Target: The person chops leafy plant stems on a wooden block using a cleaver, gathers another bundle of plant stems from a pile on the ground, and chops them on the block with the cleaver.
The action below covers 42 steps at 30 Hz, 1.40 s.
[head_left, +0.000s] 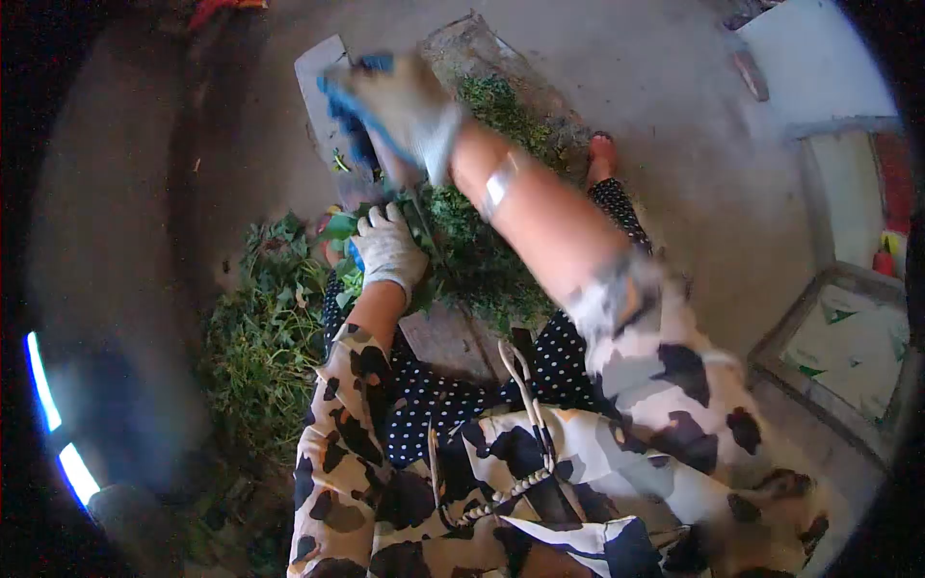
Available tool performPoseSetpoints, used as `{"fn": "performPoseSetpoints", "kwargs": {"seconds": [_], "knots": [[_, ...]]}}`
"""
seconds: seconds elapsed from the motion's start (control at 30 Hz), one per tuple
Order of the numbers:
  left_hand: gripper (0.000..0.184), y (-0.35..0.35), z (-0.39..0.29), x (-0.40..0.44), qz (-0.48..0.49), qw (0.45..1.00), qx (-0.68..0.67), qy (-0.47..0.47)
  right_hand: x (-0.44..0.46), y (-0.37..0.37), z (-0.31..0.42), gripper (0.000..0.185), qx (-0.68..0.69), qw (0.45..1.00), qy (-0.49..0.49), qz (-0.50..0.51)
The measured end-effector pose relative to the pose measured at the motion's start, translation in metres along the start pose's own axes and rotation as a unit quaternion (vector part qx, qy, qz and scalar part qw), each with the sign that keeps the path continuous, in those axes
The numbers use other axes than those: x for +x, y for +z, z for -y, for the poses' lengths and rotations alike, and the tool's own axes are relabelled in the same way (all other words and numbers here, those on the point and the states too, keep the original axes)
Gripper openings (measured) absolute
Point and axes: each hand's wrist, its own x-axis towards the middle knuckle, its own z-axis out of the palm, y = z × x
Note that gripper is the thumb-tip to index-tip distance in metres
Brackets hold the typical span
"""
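The fingers (378, 220) of the gloved left hand (390, 252) bend over a leafy bunch (342, 227), grasping it from above. The gloved right hand (409, 108) is raised beyond it; its fingers curl inward, but blur hides whether they are clenched on anything.

The grey floor (694, 154) spreads around the seated person, whose patterned sleeves reach forward over dotted trousers (414, 409). A broad heap of stemmed greens (260, 337) lies on the floor to the left, its stems tangled in many directions. Between the legs, a mass of fine greens (477, 260) forms a long band, its long axis running away from the body. Beneath it and the left hand, a wooden board (446, 337) shows at the near end, just beyond the trousers. Off to the right, well apart from the hands, stands a shallow framed box (838, 347) with a pale inside.

The leafy bunch sits at the left edge of the fine greens, partly hidden by the left hand. Its broad leaves poke out past the fingers, toward the far left; the glove covers too much to tell its full long axis. Smallest, a silvery bracelet (501, 183) circles the right forearm.
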Motion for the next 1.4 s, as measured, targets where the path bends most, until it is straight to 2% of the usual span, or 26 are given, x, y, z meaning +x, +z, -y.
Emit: {"fn": "performPoseSetpoints", "kwargs": {"seconds": [0.03,0.07,0.1,0.17,0.2,0.23,0.27,0.3,0.33,0.37,0.4,0.43,0.47,0.5,0.53,0.67,0.73,0.8,0.93,1.0,1.07,1.1,1.13,1.23,1.27,1.4], "knots": [[0.065,0.005,0.000,0.000,-0.045,0.999,0.015,0.001,-0.021,0.005,-0.023,0.023,-0.037,0.988,-0.148,-0.018],[0.064,-0.006,-0.002,-0.005,-0.027,1.000,-0.013,-0.005,-0.041,0.005,-0.014,0.021,-0.023,0.998,-0.038,-0.043],[0.067,0.044,0.011,0.022,-0.050,0.997,0.017,0.048,-0.053,0.004,-0.025,0.020,-0.115,0.981,-0.128,-0.086],[0.074,0.036,0.016,0.018,0.016,0.999,0.009,0.044,-0.065,-0.005,-0.025,0.024,0.043,0.993,-0.107,0.016],[0.080,0.005,0.006,-0.004,-0.041,0.998,-0.051,0.001,-0.059,-0.015,-0.027,0.024,0.039,0.993,-0.107,0.006],[0.082,0.002,0.009,-0.006,-0.025,0.992,-0.125,0.014,-0.052,-0.034,-0.037,0.026,-0.156,0.941,-0.293,-0.069],[0.078,0.031,0.021,0.008,-0.067,0.979,-0.188,0.032,-0.051,-0.051,-0.043,0.029,-0.344,0.812,-0.452,-0.134],[0.075,0.060,0.027,0.023,-0.108,0.961,-0.251,0.048,-0.056,-0.072,-0.048,0.029,-0.350,0.813,-0.444,-0.142],[0.074,0.057,0.041,0.024,-0.122,0.956,-0.262,0.043,-0.056,-0.078,-0.030,0.033,-0.294,0.921,-0.237,-0.099],[0.074,0.047,0.044,0.021,-0.115,0.963,-0.243,0.035,-0.057,-0.090,-0.025,0.037,-0.214,0.975,-0.010,-0.060],[0.074,0.040,0.051,0.018,-0.111,0.967,-0.227,0.031,-0.055,-0.092,-0.028,0.037,-0.215,0.974,-0.012,-0.065],[0.074,0.036,0.057,0.013,-0.106,0.971,-0.211,0.028,-0.056,-0.088,-0.038,0.043,-0.393,0.914,0.079,0.067],[0.074,0.034,0.059,0.007,-0.095,0.976,-0.194,0.026,-0.060,-0.084,-0.057,0.050,-0.543,0.799,0.168,0.196],[0.074,0.032,0.061,0.001,-0.085,0.980,-0.178,0.026,-0.074,-0.073,-0.105,0.057,-0.631,0.732,0.080,0.245],[0.074,0.031,0.063,-0.007,-0.073,0.984,-0.158,0.025,-0.093,-0.058,-0.088,0.053,-0.664,0.704,-0.014,0.251],[0.074,0.029,0.056,-0.029,-0.020,0.995,-0.092,0.025,-0.072,-0.142,-0.129,0.047,-0.709,0.624,0.109,0.309],[0.074,0.028,0.057,-0.037,-0.007,0.997,-0.075,0.027,-0.067,-0.133,-0.163,0.044,-0.698,0.628,0.101,0.328],[0.074,0.025,0.056,-0.046,0.009,0.998,-0.060,0.028,-0.069,-0.089,-0.199,0.042,-0.664,0.666,0.033,0.338],[0.073,0.018,0.056,-0.053,0.022,0.998,-0.050,0.042,-0.063,-0.055,-0.281,0.039,-0.658,0.667,-0.040,0.348],[0.073,0.015,0.056,-0.056,0.031,0.997,-0.043,0.049,-0.055,-0.066,-0.313,0.045,-0.641,0.722,-0.077,0.250],[0.073,0.011,0.054,-0.055,0.040,0.997,-0.037,0.062,-0.051,-0.082,-0.287,0.048,-0.632,0.714,-0.027,0.300],[0.073,0.009,0.056,-0.056,0.044,0.996,-0.037,0.065,-0.042,-0.087,-0.263,0.052,-0.633,0.692,0.017,0.346],[0.073,0.006,0.057,-0.057,0.047,0.996,-0.037,0.068,-0.032,-0.089,-0.238,0.066,-0.650,0.647,0.063,0.393],[0.073,-0.003,0.058,-0.061,0.057,0.995,-0.026,0.074,-0.024,-0.099,-0.229,0.074,-0.664,0.636,0.072,0.386],[0.073,-0.006,0.058,-0.062,0.056,0.995,-0.022,0.078,-0.013,-0.096,-0.202,0.079,-0.666,0.611,0.109,0.414],[0.073,-0.013,0.053,-0.059,0.052,0.994,-0.015,0.094,-0.008,-0.087,-0.203,0.081,-0.662,0.628,0.108,0.394]]}}
